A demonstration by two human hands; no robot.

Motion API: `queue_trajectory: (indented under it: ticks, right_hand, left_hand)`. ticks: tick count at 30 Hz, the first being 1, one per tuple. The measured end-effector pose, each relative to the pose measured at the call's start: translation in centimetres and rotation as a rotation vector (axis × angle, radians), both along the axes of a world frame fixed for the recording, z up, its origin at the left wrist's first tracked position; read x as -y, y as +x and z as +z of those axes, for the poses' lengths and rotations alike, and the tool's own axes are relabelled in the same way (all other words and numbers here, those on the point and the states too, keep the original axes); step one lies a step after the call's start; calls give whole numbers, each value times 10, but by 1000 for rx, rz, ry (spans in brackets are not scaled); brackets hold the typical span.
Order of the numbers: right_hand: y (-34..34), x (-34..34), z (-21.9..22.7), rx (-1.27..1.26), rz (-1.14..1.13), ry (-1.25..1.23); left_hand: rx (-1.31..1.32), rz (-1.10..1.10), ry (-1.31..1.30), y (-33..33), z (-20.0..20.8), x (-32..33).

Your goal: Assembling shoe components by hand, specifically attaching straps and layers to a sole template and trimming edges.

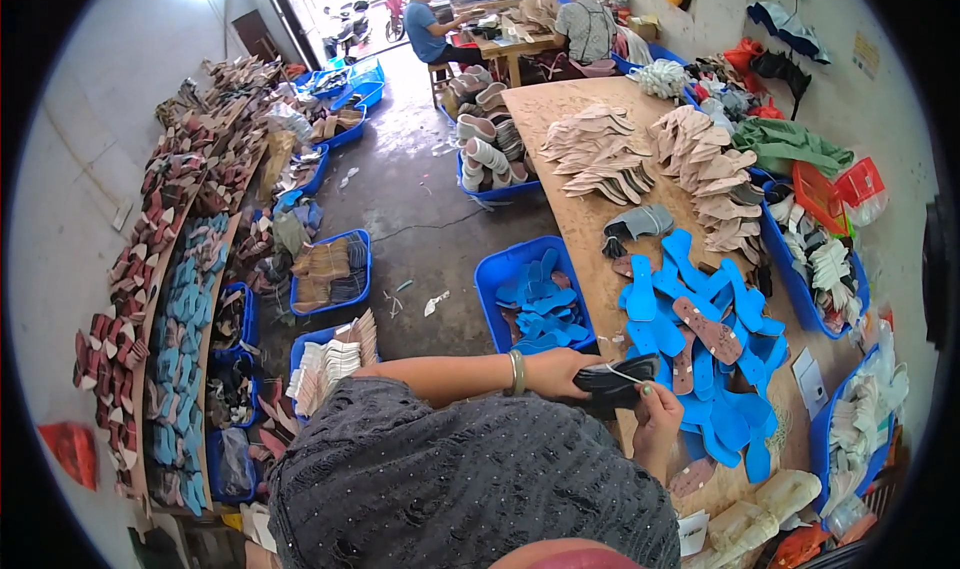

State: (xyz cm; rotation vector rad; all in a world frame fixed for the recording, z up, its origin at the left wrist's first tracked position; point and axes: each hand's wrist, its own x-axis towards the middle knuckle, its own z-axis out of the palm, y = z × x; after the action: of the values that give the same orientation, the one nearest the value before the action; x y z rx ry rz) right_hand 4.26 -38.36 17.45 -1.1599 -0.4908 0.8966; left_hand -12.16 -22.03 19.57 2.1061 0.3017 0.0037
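Observation:
My left hand [555, 373] is closed around one end of a stack of thin black pieces [606, 382], which look like insoles. A pale string [624, 375] runs across the stack. At the stack's other end, my right hand [658, 415] pinches with thumb and finger at the string. The stack is held at the left edge of a wooden table [535, 109]. To its right lies a loose heap of bright blue insoles [728, 417]. Several reddish speckled insoles, one of them on top [708, 331], are mixed in.
Farther up the table lie beige stacks [595, 149] and a grey bundle [640, 223]. A blue bin [482, 269] of blue insoles stands left of the table. More bins [366, 261] and loaded racks [150, 319] line the left. Two people [428, 29] sit at a far table.

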Motion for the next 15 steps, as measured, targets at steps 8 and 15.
queue_trajectory:
  ticks: [8, 15]
  right_hand:
    - [66, 61, -8, -468, -398, 453]
    - [93, 91, 8, 40, -358, 195]
  left_hand:
    - [-185, -74, 201, -27, -13, 25]
    - [-53, 292, 33, -39, 29, -4]
